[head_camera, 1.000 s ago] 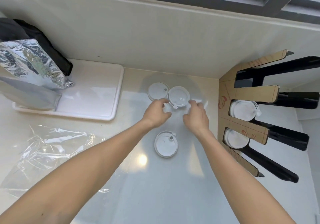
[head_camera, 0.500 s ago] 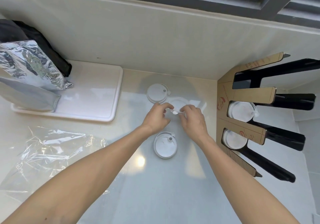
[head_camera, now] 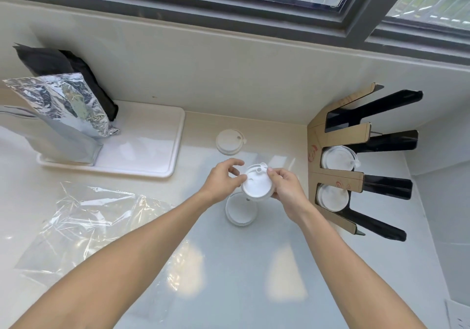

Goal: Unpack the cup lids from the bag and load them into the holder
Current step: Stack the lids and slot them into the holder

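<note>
Both hands grasp one white cup lid (head_camera: 256, 185) above the surface (head_camera: 229, 277): the left hand (head_camera: 222, 181) pinches its left edge, the right hand (head_camera: 286, 188) curls round its right rim. The holder (head_camera: 338, 176), of cardboard with black prongs, stands just right of the held lid, with lids in two of its slots. A second lid (head_camera: 239, 210) lies directly below the held lid, a third lid (head_camera: 229, 141) beyond it. The clear plastic bag (head_camera: 84, 219) lies crumpled well to the left, near a white tray (head_camera: 152, 145) that carries foil pouches (head_camera: 56, 115).
</note>
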